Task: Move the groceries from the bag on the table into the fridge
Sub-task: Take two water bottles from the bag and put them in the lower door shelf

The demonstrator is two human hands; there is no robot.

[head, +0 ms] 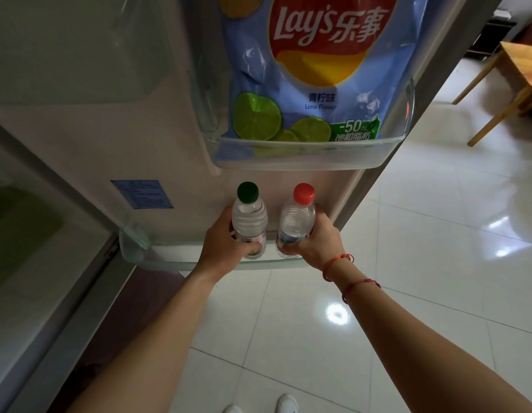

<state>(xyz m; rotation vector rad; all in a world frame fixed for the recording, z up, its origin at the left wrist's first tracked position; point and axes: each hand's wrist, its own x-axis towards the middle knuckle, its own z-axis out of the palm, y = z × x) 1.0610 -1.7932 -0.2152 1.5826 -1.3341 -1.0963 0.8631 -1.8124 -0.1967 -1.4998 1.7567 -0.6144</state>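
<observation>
Currently both hands are at the open fridge door (157,135), one water bottle in each. The left hand (226,239) grips the lower body of the green-capped bottle (249,217), fingers curled round it. The right hand (314,242) grips the red-capped bottle (297,222) the same way.

The bottles are side by side, close but not touching, both roughly upright. The green-capped bottle is at 9 o'clock of the red-capped one. Their bases are behind the clear front rim of the lower door shelf (169,259). Whether they rest on the shelf floor cannot be told.

The upper door shelf (318,158), at 12 o'clock from the bottles, holds a blue bag of lime-flavour crisps (318,70). It stands upright with its bottom edge inside the clear rim. A blue label sticker (141,193) is on the door liner at 9 o'clock from the green cap.

The right wrist carries two red string bracelets (337,261). Glossy white floor tiles (437,248) fill the view from 3 to 6 o'clock. A wooden counter (524,64) is partly in frame at 2 o'clock, well apart from the fridge; only a corner of its top and some legs show. The toes of white shoes (285,405) are at 6 o'clock.
</observation>
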